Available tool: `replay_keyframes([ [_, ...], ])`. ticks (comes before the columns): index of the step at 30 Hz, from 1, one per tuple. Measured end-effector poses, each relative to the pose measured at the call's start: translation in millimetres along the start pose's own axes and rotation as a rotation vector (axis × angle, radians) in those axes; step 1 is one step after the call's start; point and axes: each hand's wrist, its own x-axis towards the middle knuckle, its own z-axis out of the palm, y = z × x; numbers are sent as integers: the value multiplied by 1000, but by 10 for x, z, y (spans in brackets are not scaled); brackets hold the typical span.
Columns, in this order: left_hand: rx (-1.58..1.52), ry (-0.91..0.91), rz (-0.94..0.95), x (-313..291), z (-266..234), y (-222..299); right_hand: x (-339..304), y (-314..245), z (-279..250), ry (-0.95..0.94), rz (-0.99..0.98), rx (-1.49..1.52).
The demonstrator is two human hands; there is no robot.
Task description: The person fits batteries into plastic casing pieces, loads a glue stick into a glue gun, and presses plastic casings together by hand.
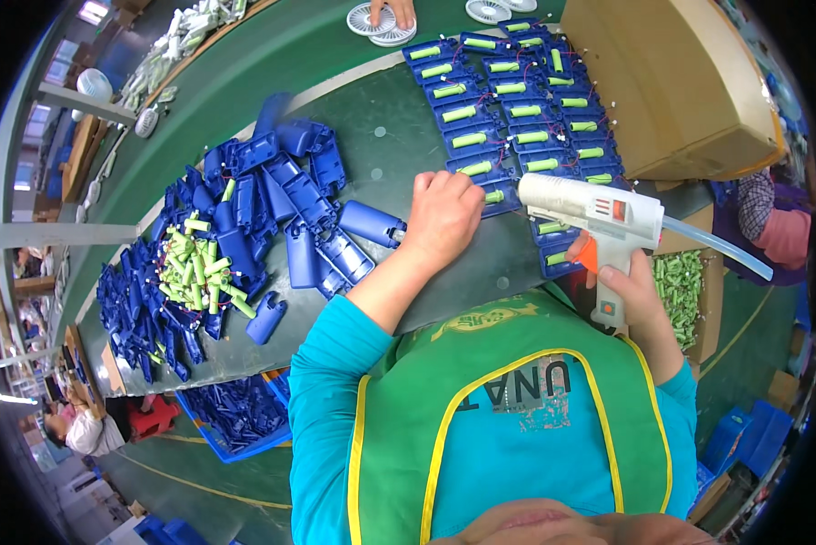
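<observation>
My right hand (635, 289) is wrapped round the handle of a white hot glue gun (599, 207), near its orange trigger (589, 254). A translucent glue stick (721, 248) sticks out of its back end. The nozzle points left, close to a blue plastic shell (501, 207) with a green battery cell (493, 196) in it. At the left end of that shell is my closed left hand (446, 218); its fingertips are hidden. Beyond it, several more blue shells with green cells and thin wires (531, 111) lie in columns.
Loose blue shells (303, 195) are heaped on the left of the dark table (385, 118), with a pile of green cells (194, 268) on top. Cardboard boxes (667, 82) stand at right, one holding green cells (679, 291). Another person's hand (394, 11) touches white fan grilles (372, 23).
</observation>
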Motion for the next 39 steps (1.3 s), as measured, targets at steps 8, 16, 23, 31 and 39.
replay_keyframes([
  [8, -86, 39, -143, 11, 81, -13, -31, 37, 31, 39, -53, 96],
  [16, 7, -7, -170, -68, 69, -2, -7, 276, 79, -46, -105, 233],
  [23, -43, 47, -114, -506, -522, 287, -49, 429, -4, -122, -266, 554],
  [31, 376, 107, -464, -1310, -1237, 143, 40, 444, 61, -292, -26, 765],
  [39, 467, -60, -509, -1389, -1137, 161, 3, 431, 195, -306, -95, 812],
])
